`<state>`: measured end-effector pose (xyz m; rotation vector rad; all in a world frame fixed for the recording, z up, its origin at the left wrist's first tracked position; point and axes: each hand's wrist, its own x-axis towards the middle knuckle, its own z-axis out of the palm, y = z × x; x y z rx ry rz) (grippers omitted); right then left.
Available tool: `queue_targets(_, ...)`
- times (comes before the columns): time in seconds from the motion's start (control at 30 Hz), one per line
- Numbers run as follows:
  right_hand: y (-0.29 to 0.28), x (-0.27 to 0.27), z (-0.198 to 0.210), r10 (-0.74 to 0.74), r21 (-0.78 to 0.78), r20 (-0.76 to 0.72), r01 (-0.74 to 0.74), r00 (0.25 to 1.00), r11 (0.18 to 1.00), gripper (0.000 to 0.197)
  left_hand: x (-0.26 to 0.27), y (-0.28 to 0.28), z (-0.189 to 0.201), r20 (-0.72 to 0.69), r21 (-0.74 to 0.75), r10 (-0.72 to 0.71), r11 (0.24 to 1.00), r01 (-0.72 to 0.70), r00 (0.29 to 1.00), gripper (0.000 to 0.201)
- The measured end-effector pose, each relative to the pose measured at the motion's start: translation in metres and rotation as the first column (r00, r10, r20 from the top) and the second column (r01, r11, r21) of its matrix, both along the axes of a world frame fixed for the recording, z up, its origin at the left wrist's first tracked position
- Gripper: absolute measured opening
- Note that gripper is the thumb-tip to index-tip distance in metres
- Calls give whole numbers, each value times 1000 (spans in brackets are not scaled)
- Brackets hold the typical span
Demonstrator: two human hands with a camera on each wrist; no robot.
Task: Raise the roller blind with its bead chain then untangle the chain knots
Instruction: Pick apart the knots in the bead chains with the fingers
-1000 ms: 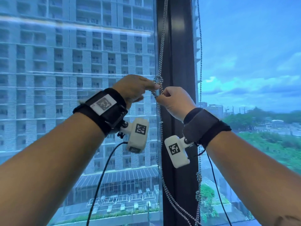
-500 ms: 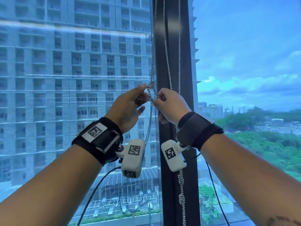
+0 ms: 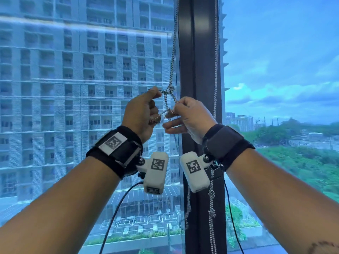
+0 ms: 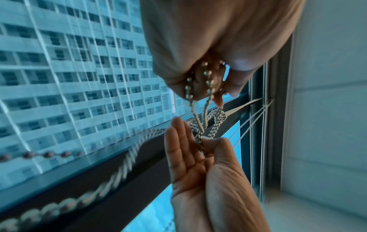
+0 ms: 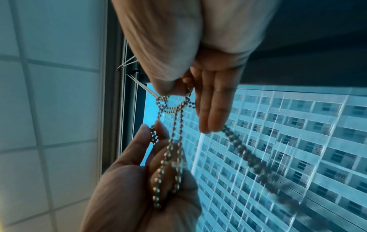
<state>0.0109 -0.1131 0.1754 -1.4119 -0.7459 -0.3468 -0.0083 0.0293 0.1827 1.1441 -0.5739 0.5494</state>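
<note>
**Both hands on the knotted bead chain, in front of the window post**

Your left hand is raised before the glass, its fingers curled and pinching a loop of the bead chain between thumb and fingertips. From the left wrist view you can see two strands running out of that pinch toward the other hand.

Your right hand sits just beside it, nearly touching. Thumb and forefinger pinch the chain at the lower right of the knot, while the remaining fingers lie straight and together, pointing toward the left hand.

The knot hangs between and slightly above both hands — a loose tangle with strands crossing in an open loop. Above it the chain climbs out of frame along the dark window post. A second run of chain hangs against the post to the right, and below your right wrist it shows further lumps — whether they are tight knots you cannot tell.

The roller blind itself is out of view.
</note>
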Motion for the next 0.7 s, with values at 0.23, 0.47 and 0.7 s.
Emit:
queue_targets(0.23, -8, 21, -14, 54, 204, 0, -52, 999, 978, 15, 5, 10, -12, 44, 525, 330, 795, -303, 943, 30)
queue_targets(0.47, -9, 29, -27, 113, 268, -4, -108, 994, 957, 18, 4, 15, -24, 23, 737, 372, 621, -267, 928, 42)
queue_targets(0.7, -11, 32, -31, 61, 219, 22, -65, 998, 973, 16, -1, 15, -26, -153, 749, 38, 656, 91, 987, 27)
